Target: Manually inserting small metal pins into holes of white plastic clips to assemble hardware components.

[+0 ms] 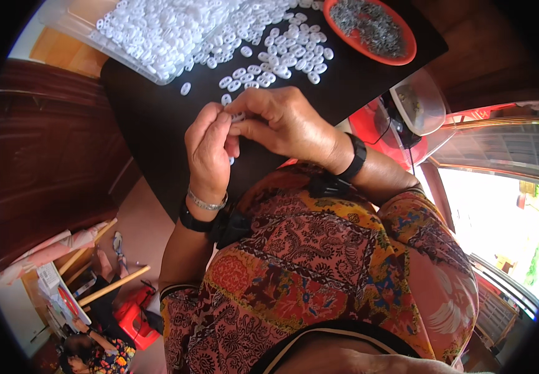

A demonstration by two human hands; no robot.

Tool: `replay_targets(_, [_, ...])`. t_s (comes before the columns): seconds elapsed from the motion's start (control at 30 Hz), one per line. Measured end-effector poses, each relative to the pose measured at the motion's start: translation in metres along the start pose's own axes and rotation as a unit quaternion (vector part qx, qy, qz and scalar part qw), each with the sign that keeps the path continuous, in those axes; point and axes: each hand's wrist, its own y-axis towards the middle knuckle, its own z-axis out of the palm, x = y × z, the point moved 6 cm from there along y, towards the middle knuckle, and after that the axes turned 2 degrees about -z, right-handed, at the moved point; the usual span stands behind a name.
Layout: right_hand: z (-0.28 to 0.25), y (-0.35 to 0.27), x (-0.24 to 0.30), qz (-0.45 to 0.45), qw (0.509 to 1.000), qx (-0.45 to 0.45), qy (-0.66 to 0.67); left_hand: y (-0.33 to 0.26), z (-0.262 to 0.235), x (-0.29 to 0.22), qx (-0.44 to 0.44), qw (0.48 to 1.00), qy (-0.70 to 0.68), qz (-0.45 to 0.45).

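Both of my hands meet over the near part of a black table [151, 124]. Fingers of my left hand [208, 153] are pinched around a small white oval plastic piece [238, 116]. My right hand [288, 121] pinches at the same piece from the other side, its thumb and forefinger closed. The fingers cover most of the piece. One more white oval piece [226, 99] lies just beyond my fingertips. Part of another pale piece [231, 161] shows below my left palm; whether it is held or lying there I cannot tell.
A clear plastic tub [104, 47] heaped with white ovals [157, 37] lies at the far left; loose ovals [294, 53] spread beside it. An orange dish [400, 60] of small metal parts stands far right. A red stool [138, 324] and another person [104, 349] are lower left.
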Motion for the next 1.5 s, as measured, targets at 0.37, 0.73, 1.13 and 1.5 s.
replay_targets(0.37, [-0.001, 0.002, 0.016, -0.047, 0.997, 0.013, -0.054, -0.005, 0.0, -0.001, -0.004, 0.999, -0.04, 0.003])
replay_targets(0.73, [-0.034, -0.013, 0.047, -0.1, 0.993, -0.042, -0.045, -0.021, 0.034, -0.037, 0.023, 0.999, 0.007, 0.045])
replay_targets(1.13, [-0.237, 0.14, -0.006, -0.058, 0.801, -0.229, -0.551, 0.066, -0.06, -0.077, -0.131, 0.978, -0.009, 0.161])
replay_targets(1.5, [-0.016, 0.101, -0.039, 0.007, 0.945, 0.283, -0.163, 0.08, -0.11, -0.01, -0.229, 0.969, 0.047, 0.073])
